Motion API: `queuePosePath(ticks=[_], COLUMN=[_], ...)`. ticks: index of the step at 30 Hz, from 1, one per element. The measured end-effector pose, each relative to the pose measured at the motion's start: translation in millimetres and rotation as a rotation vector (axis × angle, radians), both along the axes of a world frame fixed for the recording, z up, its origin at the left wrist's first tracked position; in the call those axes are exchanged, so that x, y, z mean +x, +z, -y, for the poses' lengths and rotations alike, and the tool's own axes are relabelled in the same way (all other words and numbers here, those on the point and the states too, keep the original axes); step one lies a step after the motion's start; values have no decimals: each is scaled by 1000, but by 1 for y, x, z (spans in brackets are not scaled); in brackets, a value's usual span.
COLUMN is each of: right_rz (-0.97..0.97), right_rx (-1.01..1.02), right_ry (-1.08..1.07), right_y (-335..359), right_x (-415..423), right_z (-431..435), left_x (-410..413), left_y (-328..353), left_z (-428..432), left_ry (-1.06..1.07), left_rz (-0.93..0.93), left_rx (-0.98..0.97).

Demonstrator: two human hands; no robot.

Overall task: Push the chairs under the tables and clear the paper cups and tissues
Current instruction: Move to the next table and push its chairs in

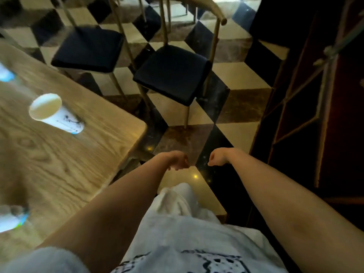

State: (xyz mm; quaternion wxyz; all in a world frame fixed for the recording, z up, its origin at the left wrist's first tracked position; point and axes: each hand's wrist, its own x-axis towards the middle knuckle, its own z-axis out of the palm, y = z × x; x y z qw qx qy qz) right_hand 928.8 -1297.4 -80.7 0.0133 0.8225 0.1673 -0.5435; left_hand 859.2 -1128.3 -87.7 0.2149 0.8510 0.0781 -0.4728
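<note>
Two bare hands, left hand [178,161] and right hand [216,159], curled into loose fists, holding nothing; white paper cup [56,116] with unreadable dark scribble on light wooden table [65,164] at nine o'clock; black-cushioned gold-legged chairs [171,74] pulled out at twelve

A café or restaurant dining room, seen from beside one of its tables.

Left of the left hand [178,162] a wood-grain table [65,154] carries an empty white paper cup [54,113], with two more blurred cups at its far-left edge. Ahead of both hands two matching chairs, the nearer chair [173,75] and the farther chair [88,49], have dark padded seats on slim gold metal frames and stand pulled out on a glossy floor [242,75] tiled in a black, cream and brown cube pattern. Right of the right hand [216,158] runs a dark wall panel [307,115] with gold trim lines.
</note>
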Motion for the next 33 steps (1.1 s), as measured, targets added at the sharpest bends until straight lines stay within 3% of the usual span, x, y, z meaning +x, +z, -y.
queuePosePath(ticks=[8,12,27,33], right_rz=[45,55,-55,-130], right_rx=[16,31,24,78], right_ry=[190,159,177,211], right_y=[-9,-8,38,69], right_x=[142,239,556,687], right_z=[-30,-47,-80,-114], left_x=[126,216,522,631], left_y=[3,4,51,46], left_z=[-21,-38,-69,-75], left_ry=[48,126,-42,142], left_rz=[-29,-4,-139,-69], left_rx=[48,38,33,23])
